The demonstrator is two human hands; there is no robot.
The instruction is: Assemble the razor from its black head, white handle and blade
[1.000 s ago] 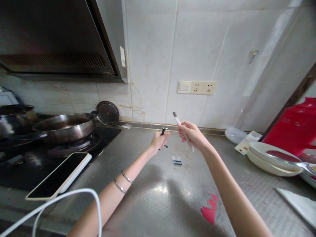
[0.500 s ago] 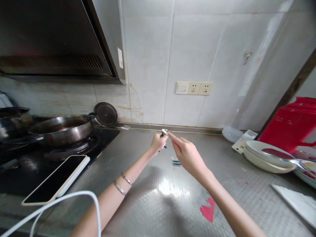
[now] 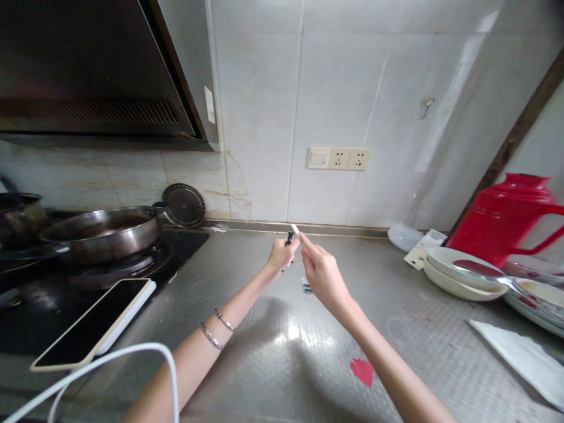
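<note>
Both arms reach out over a steel counter [image 3: 282, 352]. My left hand [image 3: 280, 256] is closed round a small black part [image 3: 289, 238] whose tip sticks up above the fingers. My right hand [image 3: 321, 273] is closed on a thin white stick-like tool [image 3: 295, 230]; only its end shows past my fingertips, right beside the black part. The two hands nearly touch. A small packet with dark and green bits [image 3: 305, 286] lies on the counter under my right hand, mostly hidden.
A steel pan [image 3: 99, 230] sits on the black hob at left, with a phone [image 3: 94, 320] at its edge and a white cable [image 3: 110, 358] in front. White bowls [image 3: 458, 273], a red jug [image 3: 502, 214] and a paper sheet [image 3: 520, 358] stand at right. A red heart sticker [image 3: 362, 371] marks the counter.
One second ago the white tool stood upright in my right hand, apart from the left. My right hand has tipped it down and brought its end to the black part. The camera panned slightly right.
</note>
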